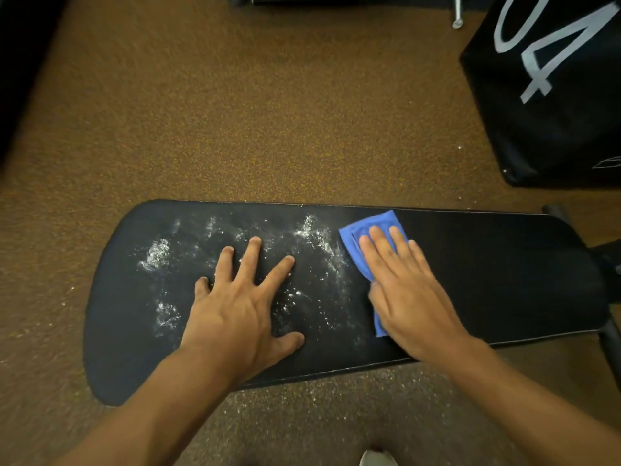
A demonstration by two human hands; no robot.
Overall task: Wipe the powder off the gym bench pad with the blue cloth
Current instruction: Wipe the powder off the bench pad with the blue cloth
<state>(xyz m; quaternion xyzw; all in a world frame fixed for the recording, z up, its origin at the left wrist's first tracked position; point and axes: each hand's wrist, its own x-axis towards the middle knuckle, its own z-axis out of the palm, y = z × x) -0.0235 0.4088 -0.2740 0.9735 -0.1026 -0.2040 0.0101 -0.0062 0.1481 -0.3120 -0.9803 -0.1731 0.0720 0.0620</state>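
— How far along is the wiping?

— The bench pad (pixel 504 270) looks clean at its right end. Powder (pixel 158 253) covers the middle and left.

— And the hands?

— The right hand (pixel 408 290) presses flat on the blue cloth (pixel 366 227) near the far edge; the left hand (pixel 242 304) lies spread, empty, in the powder.

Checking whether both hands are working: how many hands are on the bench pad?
2. The left hand lies flat with fingers spread on the powdered middle of the bench pad; the right hand presses the blue cloth just right of the powder.
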